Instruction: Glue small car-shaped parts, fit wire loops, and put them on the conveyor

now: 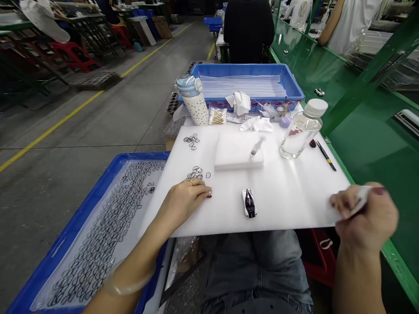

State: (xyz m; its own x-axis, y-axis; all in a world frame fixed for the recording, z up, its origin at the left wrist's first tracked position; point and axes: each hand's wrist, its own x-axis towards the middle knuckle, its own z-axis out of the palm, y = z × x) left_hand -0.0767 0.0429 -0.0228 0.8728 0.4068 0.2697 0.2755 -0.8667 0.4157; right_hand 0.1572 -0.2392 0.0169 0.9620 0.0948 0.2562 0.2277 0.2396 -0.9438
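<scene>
My left hand (185, 200) rests on the white board (222, 218), fingers bent and pressed together. Whatever its fingertips may hold is too small to make out. Just beyond it lies a cluster of thin black rings (195, 173), with a second cluster of rings (191, 140) farther back. Over the board's right edge, my right hand (366, 213) is closed around a white tissue (359, 201), slightly blurred. Between the hands, a white and black toy car (249, 203) stands on the board, apart from both.
Behind the car are a foam block (238, 152) with a syringe (257, 147), a clear bottle (303, 129), tweezers (326, 155), cotton swabs (218, 116) and a dotted flask (193, 99). Blue trays (291, 83) stand behind and at left. A green conveyor (369, 131) runs along the right.
</scene>
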